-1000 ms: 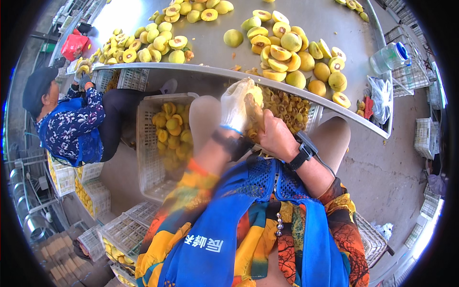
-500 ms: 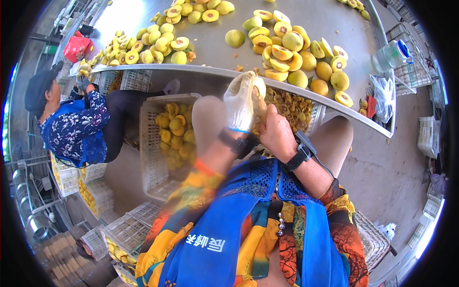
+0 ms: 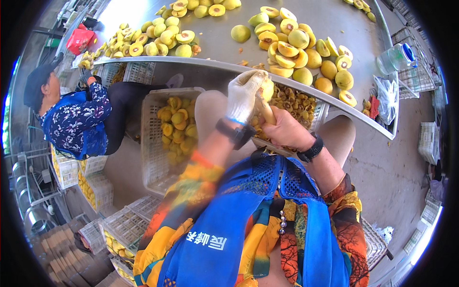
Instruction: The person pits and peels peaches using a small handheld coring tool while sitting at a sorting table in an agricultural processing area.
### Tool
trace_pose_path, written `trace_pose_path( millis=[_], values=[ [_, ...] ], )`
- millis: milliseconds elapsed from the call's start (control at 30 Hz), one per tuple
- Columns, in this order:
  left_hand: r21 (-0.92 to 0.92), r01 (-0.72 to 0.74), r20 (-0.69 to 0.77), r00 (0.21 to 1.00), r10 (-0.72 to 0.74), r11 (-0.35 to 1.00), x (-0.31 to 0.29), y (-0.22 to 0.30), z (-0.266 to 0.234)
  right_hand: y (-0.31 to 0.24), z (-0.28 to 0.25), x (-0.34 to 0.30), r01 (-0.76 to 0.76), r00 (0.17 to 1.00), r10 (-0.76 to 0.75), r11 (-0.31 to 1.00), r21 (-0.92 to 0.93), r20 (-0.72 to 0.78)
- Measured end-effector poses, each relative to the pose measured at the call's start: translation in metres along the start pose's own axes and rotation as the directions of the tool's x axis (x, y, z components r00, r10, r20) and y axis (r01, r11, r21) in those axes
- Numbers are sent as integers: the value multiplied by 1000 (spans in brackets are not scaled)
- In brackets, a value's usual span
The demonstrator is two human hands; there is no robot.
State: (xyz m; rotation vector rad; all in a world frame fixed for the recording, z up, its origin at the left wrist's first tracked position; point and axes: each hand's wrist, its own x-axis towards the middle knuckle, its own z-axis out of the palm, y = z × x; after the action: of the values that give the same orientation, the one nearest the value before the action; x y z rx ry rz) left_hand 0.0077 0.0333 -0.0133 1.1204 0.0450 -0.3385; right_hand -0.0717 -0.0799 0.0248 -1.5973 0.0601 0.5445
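Note:
My left hand (image 3: 243,98), in a white knit glove, is closed around a yellow peach half (image 3: 267,89) just below the metal table's edge. Bare, my right hand (image 3: 290,131) grips a tool by its pale wooden handle (image 3: 264,109), which points up at the fruit. The tool's working end is hidden by the peach and glove. Beneath both hands stands a white crate (image 3: 321,116) of brown pits and scraps (image 3: 292,103). To the left of my knee, another crate (image 3: 150,138) contains yellow peach halves (image 3: 178,125).
Halved peaches (image 3: 291,50) lie piled on the metal table (image 3: 215,40), its raised edge close beyond my hands. A clear plastic jar (image 3: 393,58) and plastic bag (image 3: 385,98) are at its right end. A co-worker (image 3: 76,117) sits at left; stacked crates (image 3: 131,222) stand behind.
My right hand has drawn down and right, its wrist turning, and more of the wooden handle shows. My left hand still holds the peach half. The view has shifted slightly.

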Motion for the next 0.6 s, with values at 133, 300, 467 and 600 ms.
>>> trace_pose_path(
  millis=[133,300,467,600],
  values=[
    [-318,281,196,954,-227,905,-2,6,-1,28,5,0,-196,969,56,767,611,240],
    [-323,128,-93,982,-166,938,7,33,-71,59,-1,-2,37,979,-109,927,373,174],
    [991,89,-25,860,510,-101,1,88,-156,74,-4,-3,77,990,-142,663,-745,-24],
    [980,-179,195,821,536,-83,64,98,-111,93,-1,12,132,964,-247,758,-639,-94]
  ],
)
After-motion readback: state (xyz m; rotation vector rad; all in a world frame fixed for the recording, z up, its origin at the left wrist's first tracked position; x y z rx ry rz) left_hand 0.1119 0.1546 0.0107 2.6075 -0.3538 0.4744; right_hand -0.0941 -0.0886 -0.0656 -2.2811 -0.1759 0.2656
